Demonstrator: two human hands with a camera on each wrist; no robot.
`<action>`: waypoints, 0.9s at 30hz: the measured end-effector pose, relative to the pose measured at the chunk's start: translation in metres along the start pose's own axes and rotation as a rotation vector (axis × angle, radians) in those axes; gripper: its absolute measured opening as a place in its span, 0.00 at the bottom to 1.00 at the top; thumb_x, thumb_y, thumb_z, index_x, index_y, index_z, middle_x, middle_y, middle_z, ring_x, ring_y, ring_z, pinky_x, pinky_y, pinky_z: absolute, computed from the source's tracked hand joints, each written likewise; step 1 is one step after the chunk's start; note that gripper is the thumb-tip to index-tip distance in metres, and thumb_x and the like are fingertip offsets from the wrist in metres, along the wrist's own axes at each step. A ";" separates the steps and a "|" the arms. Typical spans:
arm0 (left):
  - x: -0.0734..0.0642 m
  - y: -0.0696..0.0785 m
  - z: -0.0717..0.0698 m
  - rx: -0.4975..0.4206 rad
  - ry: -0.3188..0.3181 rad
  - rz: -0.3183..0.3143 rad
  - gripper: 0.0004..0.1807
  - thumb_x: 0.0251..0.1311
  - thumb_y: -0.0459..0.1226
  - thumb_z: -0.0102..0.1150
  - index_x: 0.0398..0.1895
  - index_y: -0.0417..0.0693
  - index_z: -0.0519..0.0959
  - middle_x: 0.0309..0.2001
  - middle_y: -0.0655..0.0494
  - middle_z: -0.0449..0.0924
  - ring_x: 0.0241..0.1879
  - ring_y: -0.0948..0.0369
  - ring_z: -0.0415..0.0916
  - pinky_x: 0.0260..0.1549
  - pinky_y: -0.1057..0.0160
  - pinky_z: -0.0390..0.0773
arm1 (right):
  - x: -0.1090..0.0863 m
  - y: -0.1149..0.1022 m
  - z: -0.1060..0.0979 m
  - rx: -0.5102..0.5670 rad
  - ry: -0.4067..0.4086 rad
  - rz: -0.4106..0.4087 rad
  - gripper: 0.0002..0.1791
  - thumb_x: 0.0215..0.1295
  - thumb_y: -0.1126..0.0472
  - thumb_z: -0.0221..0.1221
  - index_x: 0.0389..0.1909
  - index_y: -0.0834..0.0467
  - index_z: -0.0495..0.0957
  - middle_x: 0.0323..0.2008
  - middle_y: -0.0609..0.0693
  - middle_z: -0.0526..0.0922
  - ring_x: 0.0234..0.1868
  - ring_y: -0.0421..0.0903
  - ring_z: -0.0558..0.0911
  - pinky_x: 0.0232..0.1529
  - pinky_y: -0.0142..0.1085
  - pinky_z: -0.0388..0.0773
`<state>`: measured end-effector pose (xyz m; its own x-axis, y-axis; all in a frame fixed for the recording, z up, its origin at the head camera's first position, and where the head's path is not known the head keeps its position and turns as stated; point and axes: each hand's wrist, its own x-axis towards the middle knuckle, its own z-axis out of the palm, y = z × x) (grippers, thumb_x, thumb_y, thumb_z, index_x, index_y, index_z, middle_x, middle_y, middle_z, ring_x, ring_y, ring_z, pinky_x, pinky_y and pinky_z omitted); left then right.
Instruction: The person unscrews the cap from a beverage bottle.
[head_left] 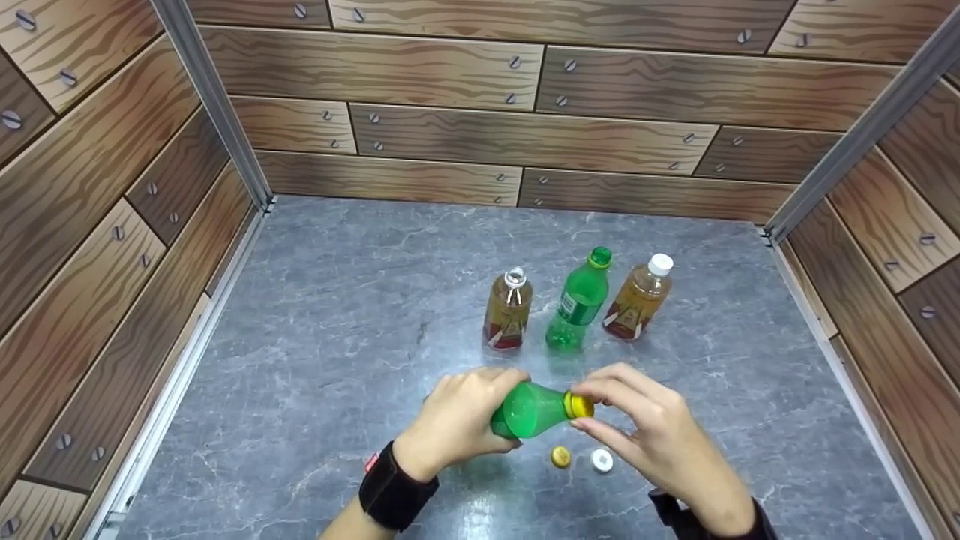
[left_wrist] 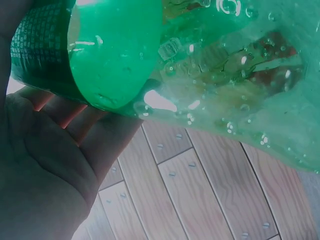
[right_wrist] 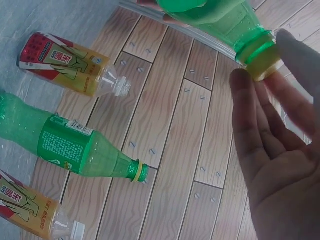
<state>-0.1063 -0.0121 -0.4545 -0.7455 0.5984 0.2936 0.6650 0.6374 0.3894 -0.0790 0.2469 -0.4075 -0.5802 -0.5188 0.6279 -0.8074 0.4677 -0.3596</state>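
My left hand (head_left: 465, 412) grips a green plastic bottle (head_left: 531, 409) round its body, tilted so that its neck points to the right. With thumb and fingertips my right hand (head_left: 645, 420) pinches the yellow cap (head_left: 580, 406) at that bottle's mouth. In the left wrist view, the green bottle (left_wrist: 210, 75) fills the upper part, with liquid and bubbles inside. The right wrist view shows the yellow cap (right_wrist: 263, 62) between thumb and fingers. Below the held bottle, a loose yellow cap (head_left: 560, 457) and a white cap (head_left: 601, 460) lie on the grey tabletop.
Behind the hands stand an uncapped amber-drink bottle (head_left: 508, 311), an uncapped green bottle (head_left: 577, 304) and an amber-drink bottle with a white cap (head_left: 638, 298). Wood-patterned panels (head_left: 450, 75) wall the grey marbled tabletop (head_left: 315, 322) at the back and sides.
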 end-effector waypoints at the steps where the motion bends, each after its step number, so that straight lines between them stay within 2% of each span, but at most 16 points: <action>1: 0.000 0.000 0.000 0.002 0.001 0.002 0.42 0.38 0.45 0.87 0.61 0.51 0.78 0.54 0.53 0.88 0.47 0.57 0.87 0.44 0.59 0.89 | 0.000 0.000 0.000 0.002 -0.002 -0.007 0.23 0.51 0.65 0.76 0.51 0.55 0.86 0.48 0.46 0.86 0.43 0.40 0.87 0.49 0.22 0.83; 13: 0.000 0.000 0.002 0.024 0.007 0.012 0.42 0.38 0.47 0.87 0.61 0.52 0.78 0.53 0.53 0.88 0.47 0.58 0.87 0.44 0.58 0.89 | -0.005 0.003 -0.001 0.006 -0.012 -0.045 0.24 0.51 0.66 0.76 0.52 0.53 0.87 0.49 0.48 0.85 0.46 0.42 0.87 0.55 0.23 0.82; 16: 0.000 0.000 0.003 0.012 0.008 0.012 0.42 0.38 0.47 0.87 0.61 0.52 0.78 0.53 0.54 0.88 0.47 0.58 0.87 0.44 0.57 0.89 | -0.004 0.004 -0.001 0.004 -0.004 -0.048 0.28 0.49 0.63 0.78 0.55 0.55 0.85 0.51 0.50 0.85 0.47 0.43 0.87 0.56 0.24 0.81; 19: 0.000 0.000 0.003 0.004 0.004 0.001 0.43 0.38 0.47 0.87 0.62 0.51 0.78 0.54 0.54 0.88 0.47 0.58 0.87 0.45 0.57 0.89 | -0.004 0.004 -0.002 -0.019 0.010 -0.020 0.35 0.47 0.59 0.80 0.60 0.56 0.83 0.54 0.50 0.84 0.47 0.43 0.86 0.53 0.23 0.82; 22: 0.000 0.001 0.002 0.001 -0.002 -0.007 0.43 0.38 0.47 0.87 0.62 0.52 0.77 0.54 0.53 0.88 0.48 0.57 0.87 0.45 0.57 0.89 | -0.004 0.003 -0.003 -0.053 0.026 0.024 0.37 0.47 0.57 0.80 0.62 0.56 0.81 0.54 0.47 0.84 0.44 0.40 0.84 0.46 0.22 0.82; 27: 0.002 0.001 0.001 0.001 -0.006 -0.003 0.43 0.38 0.47 0.87 0.62 0.51 0.77 0.54 0.53 0.88 0.48 0.57 0.87 0.45 0.57 0.89 | -0.004 0.000 -0.002 -0.067 0.025 0.059 0.28 0.52 0.61 0.78 0.56 0.52 0.84 0.49 0.42 0.86 0.40 0.35 0.83 0.41 0.21 0.80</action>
<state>-0.1066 -0.0098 -0.4545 -0.7473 0.5991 0.2874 0.6627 0.6396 0.3895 -0.0767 0.2506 -0.4081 -0.6230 -0.4712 0.6244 -0.7624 0.5442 -0.3500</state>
